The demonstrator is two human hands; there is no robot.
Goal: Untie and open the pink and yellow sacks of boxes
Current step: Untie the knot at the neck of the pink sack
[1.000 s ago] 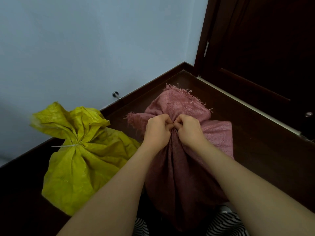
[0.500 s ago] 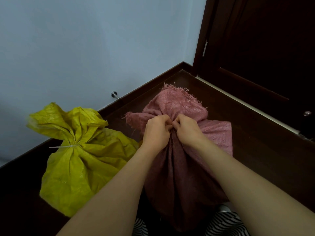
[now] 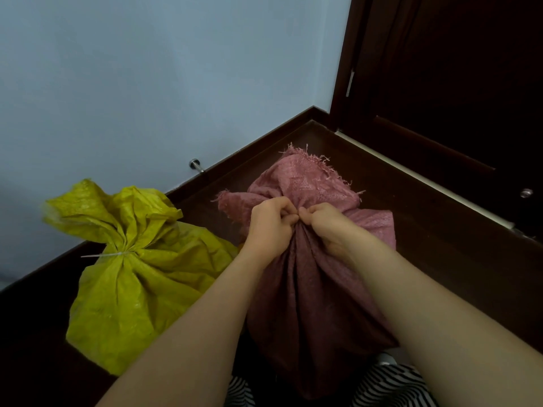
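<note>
A pink woven sack (image 3: 311, 295) stands on the dark floor in front of me, its frayed mouth bunched above a gathered neck. My left hand (image 3: 270, 227) and my right hand (image 3: 326, 223) meet at that neck, fingers curled and pinching at the tie, which the fingers hide. To the left stands a yellow woven sack (image 3: 132, 283), its neck closed by a thin white tie (image 3: 108, 254). Neither hand touches the yellow sack. No boxes show.
A pale blue wall with a dark skirting board runs behind the sacks, with a metal door stopper (image 3: 196, 165) low on it. A dark wooden door (image 3: 455, 83) stands at the right. Striped fabric (image 3: 396, 386) lies at the bottom edge.
Both hands stay at the pink sack's neck with only small finger movements. The view has shifted slightly; the sacks have not moved.
</note>
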